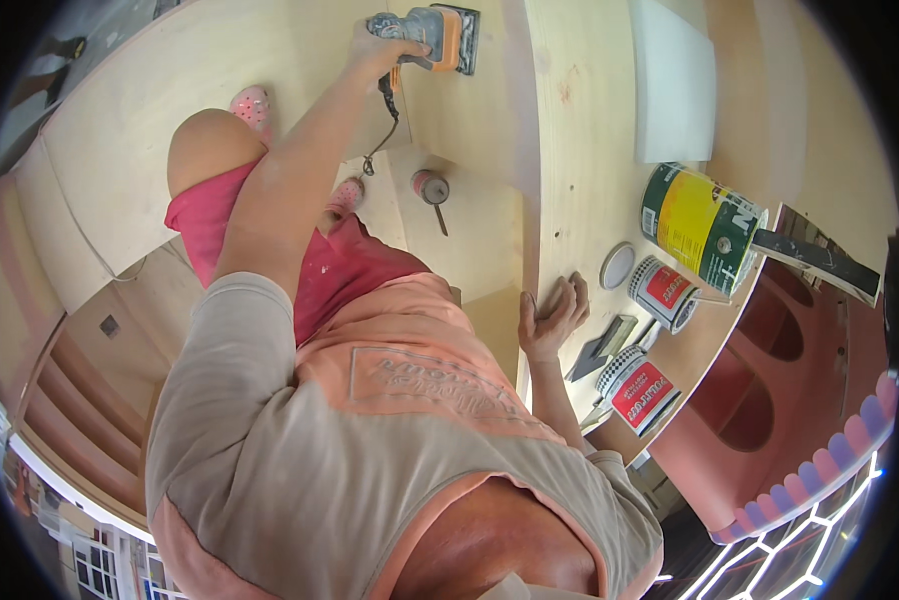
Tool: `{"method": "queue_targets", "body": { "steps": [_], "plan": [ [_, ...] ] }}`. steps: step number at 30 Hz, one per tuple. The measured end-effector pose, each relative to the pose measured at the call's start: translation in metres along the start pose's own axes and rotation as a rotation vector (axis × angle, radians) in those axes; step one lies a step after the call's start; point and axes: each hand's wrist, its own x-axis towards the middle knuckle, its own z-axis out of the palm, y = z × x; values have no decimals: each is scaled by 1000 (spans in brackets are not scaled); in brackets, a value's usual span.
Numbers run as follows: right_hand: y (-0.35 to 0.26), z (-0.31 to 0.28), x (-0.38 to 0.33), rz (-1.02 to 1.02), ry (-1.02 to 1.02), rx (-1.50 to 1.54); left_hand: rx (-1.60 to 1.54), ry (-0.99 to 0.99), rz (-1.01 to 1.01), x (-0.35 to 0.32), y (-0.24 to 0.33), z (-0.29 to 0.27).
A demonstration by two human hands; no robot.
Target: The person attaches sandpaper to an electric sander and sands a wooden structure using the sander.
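My left hand (378, 50) is closed round the body of an electric sander (445, 40), orange, grey and black, at the upper middle. Its flat black pad sits against a pale wood panel (495, 100), and a dark cord (390, 115) hangs from its rear. My right hand (557, 318) lies on the pale wood ledge (570, 220) at the right, fingers spread and slightly bent, with nothing in them. Near its fingertips is a round grey lid (618, 266). Beside that hand lie a dark flat scraper-like tool (602, 348) and a small red-labelled can (664, 293).
Another red-labelled can (638, 392), a big green-and-yellow can (700, 222) and a white sheet (676, 85) stand or lie along the ledge. Below, near my pink shoe (346, 195), is an open can (430, 186) with a stick. Pink arched panelling (750, 400) is at the lower right.
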Motion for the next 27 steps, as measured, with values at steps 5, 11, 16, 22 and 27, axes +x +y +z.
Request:
{"method": "queue_targets", "body": {
  "steps": [5,11,16,22,27],
  "plan": [
    [0,3,1,-6,7,-13,20,-60,26,-31,-13,2],
    [0,0,-2,-13,11,-49,143,-98,148,-133,-3,21],
    [-2,3,-1,-11,10,-37,142,-135,295,-147,-9,19],
    [-1,-1,-2,0,13,-58,27,-61,318,-113,20,26],
    [-2,0,1,-9,17,-32,121,14,289,-85,60,20]
  ]
}}
